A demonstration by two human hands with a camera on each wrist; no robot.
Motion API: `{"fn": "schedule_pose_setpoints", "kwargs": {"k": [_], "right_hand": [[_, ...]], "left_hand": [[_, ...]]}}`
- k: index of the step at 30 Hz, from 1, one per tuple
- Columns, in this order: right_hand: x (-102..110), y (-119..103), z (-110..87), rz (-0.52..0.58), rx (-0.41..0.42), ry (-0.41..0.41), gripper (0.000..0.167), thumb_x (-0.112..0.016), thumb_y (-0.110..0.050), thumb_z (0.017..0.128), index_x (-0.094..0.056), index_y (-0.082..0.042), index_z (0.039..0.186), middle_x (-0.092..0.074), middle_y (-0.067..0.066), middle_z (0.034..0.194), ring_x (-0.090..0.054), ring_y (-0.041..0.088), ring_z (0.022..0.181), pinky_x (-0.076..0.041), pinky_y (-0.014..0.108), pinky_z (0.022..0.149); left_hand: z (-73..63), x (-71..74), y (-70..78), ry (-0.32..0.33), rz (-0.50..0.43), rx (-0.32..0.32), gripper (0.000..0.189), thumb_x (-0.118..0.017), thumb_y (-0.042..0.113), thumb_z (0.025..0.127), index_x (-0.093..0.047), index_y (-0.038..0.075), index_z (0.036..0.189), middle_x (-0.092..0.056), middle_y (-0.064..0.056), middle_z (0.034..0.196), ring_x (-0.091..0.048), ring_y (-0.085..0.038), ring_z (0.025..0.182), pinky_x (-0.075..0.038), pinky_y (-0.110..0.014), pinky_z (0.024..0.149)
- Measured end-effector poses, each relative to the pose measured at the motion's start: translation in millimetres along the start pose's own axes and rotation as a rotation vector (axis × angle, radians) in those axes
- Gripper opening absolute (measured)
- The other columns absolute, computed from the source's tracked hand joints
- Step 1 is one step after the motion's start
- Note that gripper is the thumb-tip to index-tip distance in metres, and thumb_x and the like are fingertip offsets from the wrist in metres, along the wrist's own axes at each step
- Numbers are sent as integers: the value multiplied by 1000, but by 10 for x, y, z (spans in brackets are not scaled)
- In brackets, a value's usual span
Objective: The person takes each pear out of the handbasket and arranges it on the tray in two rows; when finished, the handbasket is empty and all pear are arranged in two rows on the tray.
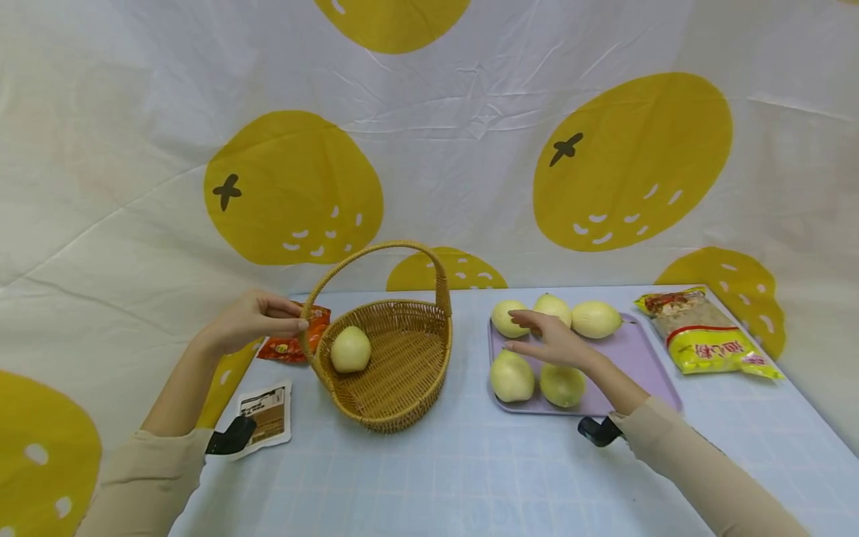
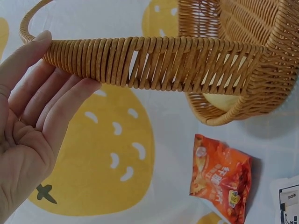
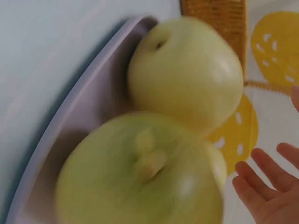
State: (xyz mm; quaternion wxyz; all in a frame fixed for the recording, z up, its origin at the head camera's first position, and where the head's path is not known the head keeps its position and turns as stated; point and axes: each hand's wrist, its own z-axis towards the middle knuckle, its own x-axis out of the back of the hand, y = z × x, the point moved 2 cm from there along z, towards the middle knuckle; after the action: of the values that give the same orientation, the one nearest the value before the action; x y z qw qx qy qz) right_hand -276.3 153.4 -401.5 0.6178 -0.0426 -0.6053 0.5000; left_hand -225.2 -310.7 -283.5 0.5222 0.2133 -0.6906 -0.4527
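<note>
On the left, my left hand [image 1: 248, 322] pinches the handle [image 2: 107, 60] of a wicker basket [image 1: 406, 369], thumb on one edge and fingers on the other. The basket is tilted towards me, and one pale yellow pear [image 1: 350, 350] lies inside at its left. My right hand [image 1: 553, 343] hovers over a lilac tray [image 1: 634, 365], its fingers spread and holding nothing. Several pears rest on that tray, among them a front-left pear [image 1: 512, 377] just below the fingertips and a greener pear [image 3: 140, 177] seen close in the right wrist view.
A red snack packet [image 2: 222, 177] lies behind and left of the basket. Nearer me is a white-and-brown packet [image 1: 271, 421]. A yellow bag of noodles or starch [image 1: 711, 335] sits right of the tray. A fruit-printed cloth [image 1: 483, 171] hangs behind the table.
</note>
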Motion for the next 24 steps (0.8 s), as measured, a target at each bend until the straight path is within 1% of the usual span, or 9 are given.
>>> {"fn": "schedule_pose_setpoints", "kwargs": {"k": [3,7,10,13,16,20,24], "right_hand": [[-153,-110,178,63,27,-13,57,-70,-18,85,-49,8,131,-55,25,126,-55,38,114,-45,47,97],[-357,-293,417,91,54,-55,57,-69,-19,86,-48,5,133,-56,22,126,-56,34,113,-46,43,97],[-517,-409,592,104,75,-98,58,-68,-21,87,-46,5,135,-55,23,127,-56,35,113,-47,42,96],[-683,-483,756,142,76,-140,60,-68,-22,88,-44,5,136,-52,24,130,-54,37,114,-48,44,94],[-836,-545,890,153,62,-170,61,-68,-25,88,-44,2,137,-52,20,132,-53,34,117,-48,41,95],[-986,-635,1034,146,50,-190,62,-70,-25,86,-45,-1,137,-52,18,132,-53,31,118,-47,36,96],[-1100,-712,1164,134,53,-215,64,-71,-25,84,-45,0,137,-52,21,131,-53,33,117,-47,37,96]], "left_hand": [[-7,6,0,-1,8,-1,29,-65,6,88,-62,-17,106,-71,-5,88,-67,-13,82,-56,-28,74],[-8,4,-4,3,25,10,30,-65,8,88,-63,-15,107,-71,-5,89,-67,-13,83,-56,-28,75],[-9,2,-1,6,26,12,30,-65,8,88,-63,-15,107,-71,-6,90,-67,-13,83,-56,-28,75],[-8,2,-1,5,19,8,30,-65,8,88,-63,-15,107,-71,-8,90,-67,-13,83,-56,-28,75],[-5,2,-6,5,9,4,30,-65,7,88,-62,-16,107,-71,-8,90,-67,-13,82,-56,-28,75],[-1,5,-21,4,1,2,33,-65,6,88,-59,-20,108,-71,-4,88,-67,-13,82,-56,-27,75],[-4,8,-26,4,5,3,34,-65,6,88,-59,-21,108,-71,-5,88,-67,-13,81,-57,-29,75]]}}
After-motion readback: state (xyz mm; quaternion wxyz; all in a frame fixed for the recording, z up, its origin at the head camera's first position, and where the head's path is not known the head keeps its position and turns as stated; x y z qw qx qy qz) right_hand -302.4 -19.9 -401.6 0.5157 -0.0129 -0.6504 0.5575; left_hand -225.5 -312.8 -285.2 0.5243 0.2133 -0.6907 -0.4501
